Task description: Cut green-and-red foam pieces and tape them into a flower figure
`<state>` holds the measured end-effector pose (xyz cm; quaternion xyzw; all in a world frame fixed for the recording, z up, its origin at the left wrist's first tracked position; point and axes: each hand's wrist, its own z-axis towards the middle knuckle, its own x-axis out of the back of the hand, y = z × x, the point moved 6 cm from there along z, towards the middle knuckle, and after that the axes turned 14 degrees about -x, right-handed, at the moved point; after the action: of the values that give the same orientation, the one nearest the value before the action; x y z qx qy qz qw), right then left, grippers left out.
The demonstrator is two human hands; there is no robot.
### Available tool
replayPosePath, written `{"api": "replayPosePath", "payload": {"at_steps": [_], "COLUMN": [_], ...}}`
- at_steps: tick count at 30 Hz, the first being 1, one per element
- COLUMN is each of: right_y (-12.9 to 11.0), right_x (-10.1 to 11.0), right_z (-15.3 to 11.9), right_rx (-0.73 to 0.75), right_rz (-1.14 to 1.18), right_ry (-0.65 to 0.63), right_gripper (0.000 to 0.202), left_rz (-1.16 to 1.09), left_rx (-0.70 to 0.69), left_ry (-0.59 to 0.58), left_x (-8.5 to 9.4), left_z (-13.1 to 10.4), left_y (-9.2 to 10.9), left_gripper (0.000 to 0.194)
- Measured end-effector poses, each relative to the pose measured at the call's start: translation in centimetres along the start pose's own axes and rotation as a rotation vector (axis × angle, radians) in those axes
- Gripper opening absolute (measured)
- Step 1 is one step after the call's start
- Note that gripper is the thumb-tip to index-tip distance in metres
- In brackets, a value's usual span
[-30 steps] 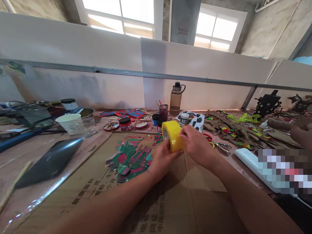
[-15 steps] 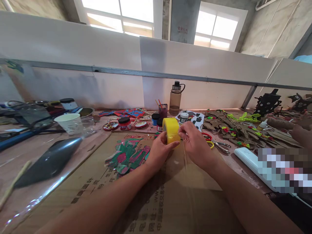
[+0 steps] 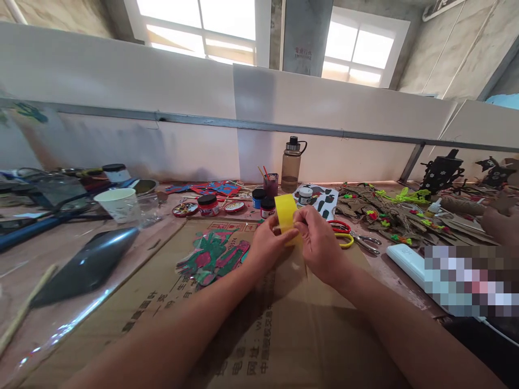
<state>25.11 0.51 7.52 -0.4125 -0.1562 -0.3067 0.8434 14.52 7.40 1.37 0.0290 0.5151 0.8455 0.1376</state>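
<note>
A roll of yellow tape [image 3: 286, 208] is held up over the cardboard sheet [image 3: 295, 335]. My left hand [image 3: 270, 243] grips the roll from its left side, the thumb lying across the lower front. Fingers of my right hand [image 3: 320, 240] are pinched together at the roll's right edge, at the tape; whether a strip is lifted there I cannot tell. Left of my hands, painted green and pink cut-out pieces [image 3: 214, 256] lie on the cardboard.
Behind my hands stand paint jars [image 3: 208, 205], a cup with brushes [image 3: 271, 185] and a water bottle [image 3: 291, 165]. Scissors [image 3: 344, 237] and a white power bank [image 3: 409, 265] lie to the right. Another person's hand [image 3: 503, 219] shows at the right edge.
The tape roll has turned a little and shifted slightly right, still in my left hand. My right hand has moved slightly, staying at the roll's edge.
</note>
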Motion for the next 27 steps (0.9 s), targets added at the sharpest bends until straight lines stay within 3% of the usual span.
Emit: {"api": "replayPosePath", "payload": {"at_steps": [3,9,13,18,22,24,27], "right_y": [-0.8,0.2,0.0,-1.7,-3.4,-3.5,-2.2], "right_x": [0.5,2.1,2.3,2.3,2.0,2.2,3.2], "right_z": [-0.2,1.0,1.1,-0.3,-1.5,-1.5,-0.5], "right_rx": [0.049,-0.081,-0.035,0.135,0.243,0.232,0.133], "right_rz": [0.061,0.105,0.092,0.110,0.185,0.229,0.308], "right_ry": [0.022,0.133,0.151,0.171,0.118,0.132,0.238], "right_gripper": [0.009,0.008,0.009,0.010,0.012,0.012,0.010], "left_rz": [-0.040,0.024,0.179,0.242,0.145,0.088,0.073], "left_rx": [0.006,-0.036,-0.049,0.024,-0.013,-0.031,-0.016], "left_ry": [0.090,-0.135,-0.192,-0.131,-0.018,0.022,-0.029], "left_x": [0.5,-1.4,-1.8,-1.2,0.1,0.7,0.6], "left_z": [0.3,-1.0,-1.5,-0.7,0.5,0.8,0.4], "left_y": [0.2,-0.8,-1.5,-0.8,0.4,0.3,-0.8], "left_gripper": [0.051,0.072,0.061,0.040,0.029,0.030,0.046]}}
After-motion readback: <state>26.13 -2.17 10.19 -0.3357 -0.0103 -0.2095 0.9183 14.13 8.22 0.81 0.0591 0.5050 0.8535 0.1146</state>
